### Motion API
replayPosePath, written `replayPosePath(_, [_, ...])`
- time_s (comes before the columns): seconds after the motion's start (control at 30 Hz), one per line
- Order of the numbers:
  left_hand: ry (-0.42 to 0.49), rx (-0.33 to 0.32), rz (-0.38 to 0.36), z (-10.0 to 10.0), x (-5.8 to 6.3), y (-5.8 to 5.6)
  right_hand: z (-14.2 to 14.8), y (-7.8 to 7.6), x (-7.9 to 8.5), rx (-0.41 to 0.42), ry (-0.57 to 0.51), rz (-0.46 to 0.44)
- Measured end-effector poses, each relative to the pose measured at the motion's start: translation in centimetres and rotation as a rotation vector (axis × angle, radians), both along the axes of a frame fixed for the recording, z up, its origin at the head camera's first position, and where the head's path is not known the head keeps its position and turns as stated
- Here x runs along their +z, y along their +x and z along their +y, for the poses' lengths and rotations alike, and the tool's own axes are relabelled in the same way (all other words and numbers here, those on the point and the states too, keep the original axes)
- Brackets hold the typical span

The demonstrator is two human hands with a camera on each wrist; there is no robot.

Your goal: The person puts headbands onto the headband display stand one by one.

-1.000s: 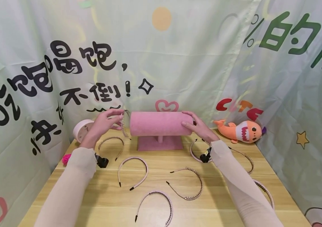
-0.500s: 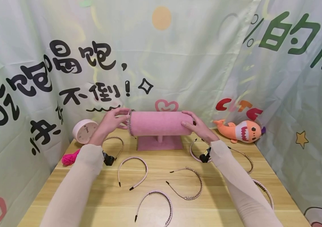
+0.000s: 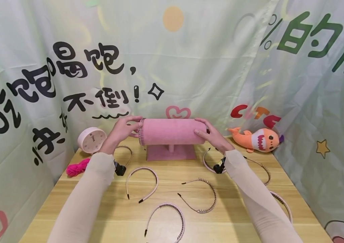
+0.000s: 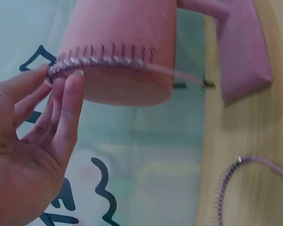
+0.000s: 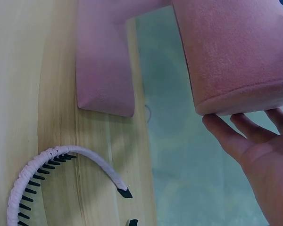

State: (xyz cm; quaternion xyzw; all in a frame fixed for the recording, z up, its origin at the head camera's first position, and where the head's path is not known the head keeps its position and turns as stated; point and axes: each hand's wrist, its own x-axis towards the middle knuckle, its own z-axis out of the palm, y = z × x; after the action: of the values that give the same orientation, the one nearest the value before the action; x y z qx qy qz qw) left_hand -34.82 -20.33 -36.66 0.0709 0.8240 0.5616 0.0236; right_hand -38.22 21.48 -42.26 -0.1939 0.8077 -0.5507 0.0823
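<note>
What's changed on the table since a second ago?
The left-hand grip moved right with the thin, silvery, toothed headband, from beside the pink plush cylinder to round its left end, uncovering more of the bright pink yarn. It still pinches the headband; nothing was let go. The right-hand grip stays on the cylinder's right end, and the other curved, toothed headbands lie as they were.

My left fingers (image 4: 70, 103) hide a bit of the spiky headband (image 4: 108, 61) on the roll (image 3: 173, 131). My left wrist (image 3: 109, 145) covers much of another headband (image 3: 132, 153), my right sleeve (image 3: 251, 185) part of the rightmost headband (image 3: 286, 206). The head view's lower edge crops the nearest headband (image 3: 182, 221).
</note>
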Motion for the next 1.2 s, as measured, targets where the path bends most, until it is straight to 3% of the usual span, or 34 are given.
replayPosePath(0.33, [-0.141,-0.113,0.135,-1.7,-1.2,0.0,-0.4,0.2,0.1,-0.003,-0.013,-0.025])
replayPosePath(0.47, [-0.273,-0.108,0.222,-2.2,-1.5,0.0,-0.5,0.1,0.1,0.004,-0.014,-0.027])
replayPosePath(0.57, [-0.315,-0.102,0.264,-2.2,-1.7,-0.1,-0.4,0.1,0.0,0.003,-0.012,-0.022])
replayPosePath(0.97, [-0.246,-0.063,0.333,-0.4,-2.5,-1.3,0.3,-0.2,-0.2,0.0,-0.001,-0.001])
replayPosePath(1.2, [-0.271,-0.071,0.384,0.6,-2.9,-1.8,0.1,-0.3,-0.2,0.006,-0.007,0.003])
